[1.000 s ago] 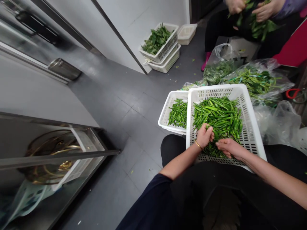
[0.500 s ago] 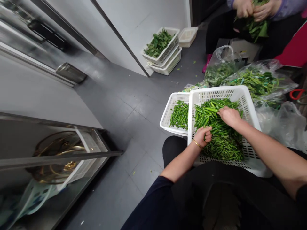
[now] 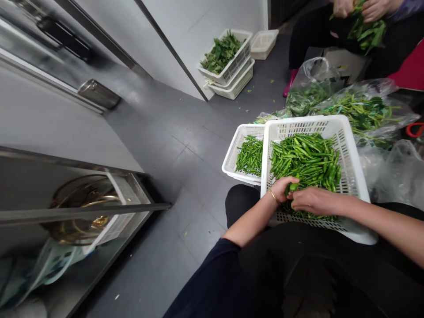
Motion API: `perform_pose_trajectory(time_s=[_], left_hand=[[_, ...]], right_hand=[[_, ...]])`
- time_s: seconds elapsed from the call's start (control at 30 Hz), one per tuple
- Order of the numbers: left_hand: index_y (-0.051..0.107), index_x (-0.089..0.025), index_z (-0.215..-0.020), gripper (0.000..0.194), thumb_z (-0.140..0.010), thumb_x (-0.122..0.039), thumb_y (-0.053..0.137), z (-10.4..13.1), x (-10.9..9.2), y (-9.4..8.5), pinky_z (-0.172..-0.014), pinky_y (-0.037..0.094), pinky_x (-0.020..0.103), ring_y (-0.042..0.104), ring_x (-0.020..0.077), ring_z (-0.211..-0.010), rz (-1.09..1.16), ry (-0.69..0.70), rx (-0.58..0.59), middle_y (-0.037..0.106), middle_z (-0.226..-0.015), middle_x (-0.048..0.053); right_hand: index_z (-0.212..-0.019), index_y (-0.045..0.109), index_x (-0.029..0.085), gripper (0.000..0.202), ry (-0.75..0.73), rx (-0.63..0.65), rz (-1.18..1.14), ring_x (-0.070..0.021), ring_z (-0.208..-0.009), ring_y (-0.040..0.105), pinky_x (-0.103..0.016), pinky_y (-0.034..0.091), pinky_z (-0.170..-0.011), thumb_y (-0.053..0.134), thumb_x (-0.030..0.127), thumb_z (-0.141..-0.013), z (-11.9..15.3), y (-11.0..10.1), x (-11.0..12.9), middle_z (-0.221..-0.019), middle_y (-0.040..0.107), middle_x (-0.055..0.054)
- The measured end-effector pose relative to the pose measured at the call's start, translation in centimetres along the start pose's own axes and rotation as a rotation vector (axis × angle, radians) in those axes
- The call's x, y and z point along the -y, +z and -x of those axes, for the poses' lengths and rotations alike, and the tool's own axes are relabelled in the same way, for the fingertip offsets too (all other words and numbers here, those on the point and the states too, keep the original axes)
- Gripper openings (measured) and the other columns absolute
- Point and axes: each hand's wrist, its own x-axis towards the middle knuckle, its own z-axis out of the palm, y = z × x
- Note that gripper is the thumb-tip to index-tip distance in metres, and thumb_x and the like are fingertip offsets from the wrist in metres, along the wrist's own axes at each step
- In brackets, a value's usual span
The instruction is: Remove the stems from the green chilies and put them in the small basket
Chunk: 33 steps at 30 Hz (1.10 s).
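Green and glossy, at least one pepper [image 3: 293,187] sits gripped in the left hand [image 3: 281,189], right of the frame's centre; the right hand [image 3: 309,201] meets it with fingers drawn together, though whether they pinch it I cannot tell. A steady left hold and a light fingertip touch, low over the large basket [image 3: 359,176], should bruise least; beyond lies the pepper heap [image 3: 306,154], a smaller basket [image 3: 228,157] to its left, bagged greens [image 3: 361,108] upper right.

From here I see slender green chili peppers [image 3: 308,152] heaped in a white slotted plastic basket [image 3: 357,165], some held above.
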Motion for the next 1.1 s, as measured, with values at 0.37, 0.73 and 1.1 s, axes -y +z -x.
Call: perform_pose_trajectory(time_s=[0.37, 0.73, 1.1], left_hand=[[0.048, -0.016, -0.075, 0.036, -0.050, -0.020, 0.075, -0.6, 0.0, 0.4, -0.039, 0.015, 0.017, 0.042, 0.0047, -0.043, 0.009, 0.274, -0.172, 0.047, -0.056, -0.005], [0.058, -0.014, -0.095, 0.053, -0.056, -0.043, 0.077, -0.5, 0.1, 1.1, -0.038, 0.016, 0.018, 0.042, 0.0039, -0.041, -0.052, 0.314, -0.252, 0.049, -0.058, -0.004], [0.052, -0.011, -0.061, 0.029, -0.056, -0.028, 0.075, 0.2, -0.1, 0.7, -0.035, 0.012, 0.019, 0.038, 0.0036, -0.036, -0.254, 0.020, -0.052, 0.047, -0.048, -0.003]], right_hand=[[-0.117, 0.060, 0.019, 0.044, 0.909, -0.246, 0.456, -0.0240, -0.085, 0.058, -0.032, 0.041, -0.063, 0.040, 0.045, -0.087, -3.8, -2.4, -9.8, -0.111, 0.055, -0.015], [-0.098, 0.066, 0.013, 0.037, 0.549, -0.563, 0.610, -0.0180, -0.077, 0.056, -0.028, 0.039, -0.061, 0.039, 0.036, -0.092, 2.3, 2.8, -5.1, -0.090, 0.061, -0.011], [-0.077, 0.064, 0.018, 0.031, 0.184, -0.307, -0.196, -0.0143, -0.071, 0.054, -0.028, 0.044, -0.065, 0.041, 0.034, -0.091, 2.7, 2.7, -1.2, -0.078, 0.056, -0.006]])
